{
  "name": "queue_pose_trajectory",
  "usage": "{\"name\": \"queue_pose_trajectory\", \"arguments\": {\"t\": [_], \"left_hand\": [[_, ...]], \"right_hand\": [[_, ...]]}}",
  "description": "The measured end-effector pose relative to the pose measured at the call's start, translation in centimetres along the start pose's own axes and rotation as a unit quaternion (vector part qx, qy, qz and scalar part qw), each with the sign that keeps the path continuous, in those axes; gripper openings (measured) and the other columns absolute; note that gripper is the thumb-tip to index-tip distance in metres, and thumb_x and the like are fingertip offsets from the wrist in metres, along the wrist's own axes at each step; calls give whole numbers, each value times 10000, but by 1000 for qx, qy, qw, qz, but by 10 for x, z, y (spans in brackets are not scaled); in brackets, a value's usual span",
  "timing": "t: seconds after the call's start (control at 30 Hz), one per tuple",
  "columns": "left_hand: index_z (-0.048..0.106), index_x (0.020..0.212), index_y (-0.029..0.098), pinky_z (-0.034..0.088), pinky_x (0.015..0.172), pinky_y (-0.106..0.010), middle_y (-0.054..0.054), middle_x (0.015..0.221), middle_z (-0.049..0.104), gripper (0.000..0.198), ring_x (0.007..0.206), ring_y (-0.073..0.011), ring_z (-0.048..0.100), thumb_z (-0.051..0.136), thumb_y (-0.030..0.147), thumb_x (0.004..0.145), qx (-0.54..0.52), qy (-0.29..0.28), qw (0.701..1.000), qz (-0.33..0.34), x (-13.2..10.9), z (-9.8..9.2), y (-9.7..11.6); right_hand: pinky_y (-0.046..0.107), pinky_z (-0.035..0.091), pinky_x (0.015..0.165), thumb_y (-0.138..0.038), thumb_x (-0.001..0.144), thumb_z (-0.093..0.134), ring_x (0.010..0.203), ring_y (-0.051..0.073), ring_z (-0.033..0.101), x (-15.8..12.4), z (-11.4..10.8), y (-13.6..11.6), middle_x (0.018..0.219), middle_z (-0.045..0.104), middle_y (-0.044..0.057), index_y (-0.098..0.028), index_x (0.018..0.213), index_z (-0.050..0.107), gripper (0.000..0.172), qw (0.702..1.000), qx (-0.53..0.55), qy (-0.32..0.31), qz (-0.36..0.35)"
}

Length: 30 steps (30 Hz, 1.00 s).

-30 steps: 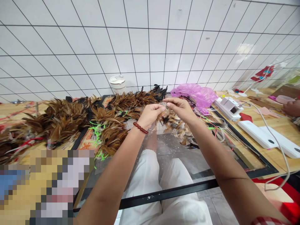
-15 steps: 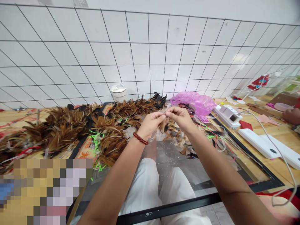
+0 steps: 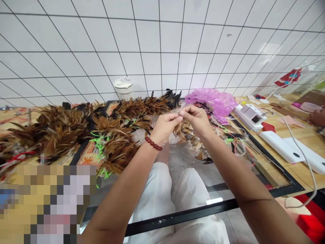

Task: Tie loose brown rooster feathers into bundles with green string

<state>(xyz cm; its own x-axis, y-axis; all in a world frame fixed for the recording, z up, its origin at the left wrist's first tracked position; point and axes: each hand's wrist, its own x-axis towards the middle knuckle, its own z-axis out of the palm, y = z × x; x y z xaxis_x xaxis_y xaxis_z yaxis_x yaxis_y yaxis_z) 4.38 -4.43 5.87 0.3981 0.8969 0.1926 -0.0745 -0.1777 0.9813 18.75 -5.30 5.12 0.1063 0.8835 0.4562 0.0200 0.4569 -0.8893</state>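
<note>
My left hand, with a brown bead bracelet at the wrist, meets my right hand over the glass tabletop. Thumbs and forefingers of both are pinched together, tips touching. Whatever sits between them is too small to make out. Just below and beyond the right hand lies a loose heap of pale brown feathers. To the left of my hands, brown feather bundles lie on the glass, some with bright green ties.
A pink plastic bag lies at the back right, near a white lidded cup by the tiled wall. White power-bank-like slabs and a cable rest on the right. The table's black frame crosses above my knees. Another person's hand shows far right.
The view has tipped slightly downward, so the wall, cup and feathers sit higher in the picture. Both hands stay pinched together at nearly the same place over the glass.
</note>
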Motion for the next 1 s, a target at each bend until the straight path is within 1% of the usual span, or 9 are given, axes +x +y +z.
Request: {"name": "queue_pose_trajectory", "arguments": {"t": [0.07, 0.2, 0.3, 0.43, 0.53, 0.77, 0.83, 0.93, 1.0], "left_hand": [[632, 595, 150, 424, 590, -234, 0, 569, 583, 215, 567, -101, 519, 688, 294, 745, -30, -11, 999, -6, 1, 0, -1], [643, 676, 139, 459, 645, -241, -27, 670, 636, 171, 627, -108, 578, 693, 277, 764, -71, -59, 995, -42, 2, -3, 2], [651, 755, 136, 467, 656, -245, -32, 705, 652, 159, 631, -105, 587, 714, 282, 760, -65, -78, 994, -40, 0, -6, 8], [614, 613, 140, 431, 599, -237, -7, 569, 578, 256, 541, -89, 522, 682, 315, 787, -13, -47, 999, 2, -2, -7, 11], [589, 524, 146, 419, 593, -243, -12, 532, 571, 320, 529, -94, 510, 687, 325, 771, 18, -27, 999, 4, -2, -8, 9], [646, 581, 129, 451, 657, -245, -23, 551, 600, 195, 579, -101, 556, 630, 170, 771, -42, -54, 997, -34, -1, -8, 12], [657, 591, 127, 450, 652, -241, -18, 529, 592, 174, 568, -102, 553, 622, 146, 760, -27, -40, 998, -42, 0, -8, 11], [661, 558, 136, 417, 592, -223, -11, 500, 587, 183, 527, -97, 514, 640, 158, 739, 72, 39, 997, -12, 3, -12, 7], [675, 567, 147, 379, 536, -216, -7, 496, 590, 182, 495, -92, 474, 644, 190, 741, 126, 96, 987, 7, 7, -18, 5]], "right_hand": [[267, 439, 606, -447, 678, 775, 614, 112, 516, -1, 0, -2, 648, 576, -20, -186, 684, 624, 302, 1000, -12, -4, -11], [263, 427, 524, -517, 692, 745, 538, 110, 486, -3, 3, -6, 592, 534, -26, -204, 702, 591, 349, 999, -15, -19, 37], [269, 434, 521, -533, 689, 740, 532, 115, 497, -3, 4, -6, 588, 536, -22, -203, 701, 593, 361, 998, -39, -33, 48], [284, 466, 568, -533, 666, 756, 578, 132, 540, -3, 5, -1, 619, 579, -8, -196, 711, 611, 369, 998, -18, -28, 50], [286, 470, 574, -525, 657, 765, 592, 135, 542, -4, 7, 0, 631, 590, 1, -190, 680, 607, 372, 998, 15, -16, 64], [272, 436, 598, -445, 720, 743, 583, 120, 521, -7, 10, -7, 610, 564, -16, -188, 683, 601, 296, 1000, -3, -9, 15], [277, 440, 624, -451, 746, 713, 610, 126, 535, -5, 8, -4, 633, 579, -12, -190, 703, 607, 285, 999, -28, -14, 16], [280, 435, 654, -395, 794, 654, 660, 139, 554, -1, -2, 6, 697, 620, 8, -184, 736, 640, 219, 990, -135, -47, 18], [282, 426, 686, -294, 796, 629, 699, 151, 565, 1, -10, 15, 723, 635, 23, -175, 716, 665, 148, 952, -285, -107, 15]]}}
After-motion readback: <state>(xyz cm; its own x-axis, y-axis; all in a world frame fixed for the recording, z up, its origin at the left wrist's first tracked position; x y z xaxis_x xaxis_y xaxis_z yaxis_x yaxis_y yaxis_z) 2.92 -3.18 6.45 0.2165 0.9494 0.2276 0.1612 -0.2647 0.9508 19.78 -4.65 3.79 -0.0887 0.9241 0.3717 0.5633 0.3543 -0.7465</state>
